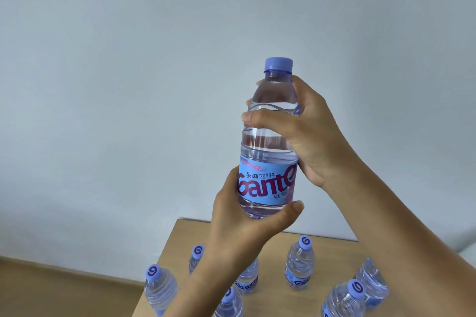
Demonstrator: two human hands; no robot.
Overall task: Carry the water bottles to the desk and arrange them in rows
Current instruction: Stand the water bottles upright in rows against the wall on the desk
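Note:
I hold a clear water bottle (268, 152) with a blue label and a purple cap upright in the air, high above the desk. My left hand (242, 229) grips its lower part, thumb curled round the front under the label. My right hand (304, 134) grips its upper part below the neck. Several more bottles stand upright on the wooden desk (332, 252) below, among them one at the left (159, 288), one at the back right (300, 265) and one at the front right (345, 301). My forearms hide parts of a few of them.
A plain pale wall fills the background. The desk's far edge runs against the wall and its left edge drops to a brown floor (64, 288) at the lower left.

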